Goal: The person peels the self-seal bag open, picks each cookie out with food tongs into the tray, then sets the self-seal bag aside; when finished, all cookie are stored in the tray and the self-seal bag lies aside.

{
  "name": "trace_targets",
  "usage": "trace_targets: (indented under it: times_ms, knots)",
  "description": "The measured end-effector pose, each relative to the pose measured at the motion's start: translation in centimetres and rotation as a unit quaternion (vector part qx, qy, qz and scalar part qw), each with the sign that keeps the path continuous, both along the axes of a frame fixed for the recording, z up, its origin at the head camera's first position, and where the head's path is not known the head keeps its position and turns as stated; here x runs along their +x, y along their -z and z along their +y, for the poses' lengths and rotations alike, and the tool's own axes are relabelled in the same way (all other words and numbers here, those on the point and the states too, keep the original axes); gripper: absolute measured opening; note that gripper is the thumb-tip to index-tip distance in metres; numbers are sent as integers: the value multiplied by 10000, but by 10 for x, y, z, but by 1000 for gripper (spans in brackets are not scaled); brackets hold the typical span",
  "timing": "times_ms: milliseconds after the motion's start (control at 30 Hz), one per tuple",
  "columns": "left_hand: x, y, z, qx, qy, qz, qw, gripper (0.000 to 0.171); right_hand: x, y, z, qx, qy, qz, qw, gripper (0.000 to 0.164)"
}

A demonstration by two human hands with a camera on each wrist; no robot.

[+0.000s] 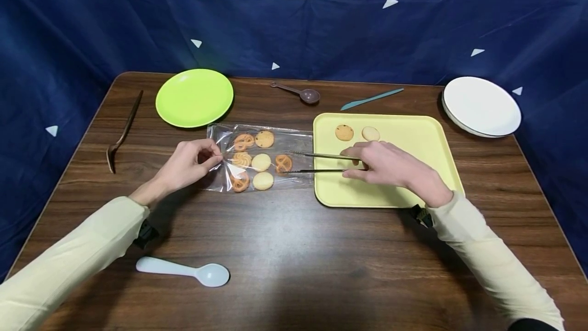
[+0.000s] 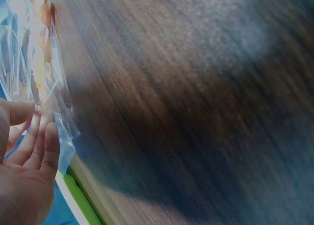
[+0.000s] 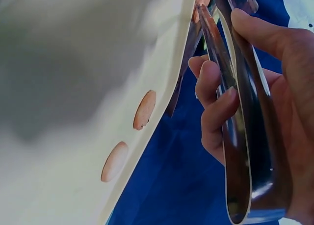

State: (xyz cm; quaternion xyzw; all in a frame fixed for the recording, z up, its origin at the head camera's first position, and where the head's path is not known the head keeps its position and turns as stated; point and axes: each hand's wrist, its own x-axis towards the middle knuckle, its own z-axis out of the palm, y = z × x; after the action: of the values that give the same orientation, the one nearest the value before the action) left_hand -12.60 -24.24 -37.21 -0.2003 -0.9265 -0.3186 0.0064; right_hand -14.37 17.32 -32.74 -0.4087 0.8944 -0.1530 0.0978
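Observation:
My left hand (image 1: 186, 162) pinches the left end of a clear plastic bag (image 1: 296, 139); the left wrist view shows thumb and fingertips on the crinkled film. Inside the bag lie several cookies and pretzels in rows. My right hand (image 1: 386, 165) grips metal tongs (image 3: 260, 156) over the yellow tray (image 1: 432, 137). The tongs reach left to the bag's right part, their tips spread either side of a pretzel (image 1: 283, 164). On the tray's far side lie a speckled cookie (image 1: 344, 132) and a plain pale cookie (image 1: 370, 133).
Behind the bag are a green plate (image 1: 195, 98), a dark spoon (image 1: 310, 96) and a teal knife (image 1: 372, 99). White dishes (image 1: 482, 106) stand far right. A brown fork (image 1: 125, 132) lies left, a pale blue spoon (image 1: 213, 275) in front. A blue curtain hangs behind the table.

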Motion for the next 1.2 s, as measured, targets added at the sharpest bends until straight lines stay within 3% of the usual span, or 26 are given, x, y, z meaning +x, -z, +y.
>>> trace_targets:
  times_ms: [200, 433, 900, 1200]
  knots:
    - [0, 0, 1, 51, 33, 87, 9999, 8, 3, 1, -4, 43, -9, 29, 10000, 29]
    - [-1, 0, 1, 44, 39, 38, 10000, 8, 3, -2, -7, 175, -43, 9, 9998, 25]
    - [-1, 0, 1, -10, -4, -80, 10000, 6, 2, 2, -9, 226, -52, -110, 9997, 39]
    - [0, 1, 0, -22, -11, -107, 9999, 4, 2, 5, -6, 82, -237, 83, 9997, 48]
